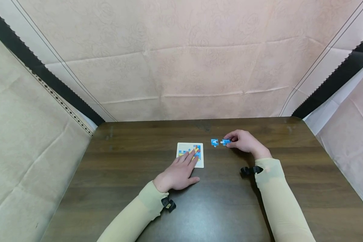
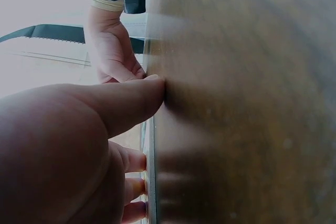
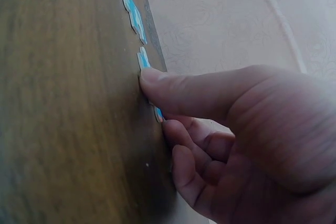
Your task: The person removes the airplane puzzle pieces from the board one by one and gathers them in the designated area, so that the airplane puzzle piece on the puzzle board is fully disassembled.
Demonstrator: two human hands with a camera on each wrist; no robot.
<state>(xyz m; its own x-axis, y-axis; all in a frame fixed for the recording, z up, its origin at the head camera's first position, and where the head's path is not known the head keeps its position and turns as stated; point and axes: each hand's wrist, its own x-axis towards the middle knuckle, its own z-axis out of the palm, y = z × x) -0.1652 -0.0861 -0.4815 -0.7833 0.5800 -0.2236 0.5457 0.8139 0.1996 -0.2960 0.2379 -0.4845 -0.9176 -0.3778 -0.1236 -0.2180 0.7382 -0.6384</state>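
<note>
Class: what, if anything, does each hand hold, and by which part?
The right hand pinches a blue puzzle piece by its edges, thumb on the near side. The left hand, on the puzzle board, grips nothing.

- Head: above, facing forward and down; table [image 1: 133,148] lower half.
- Left wrist: close, sideways; table right.
- Right wrist: close, sideways; pieces [image 3: 135,18] upper middle, shared with head.

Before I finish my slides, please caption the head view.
Left hand rests on puzzle board; right hand holds one blue piece beside another.
</note>
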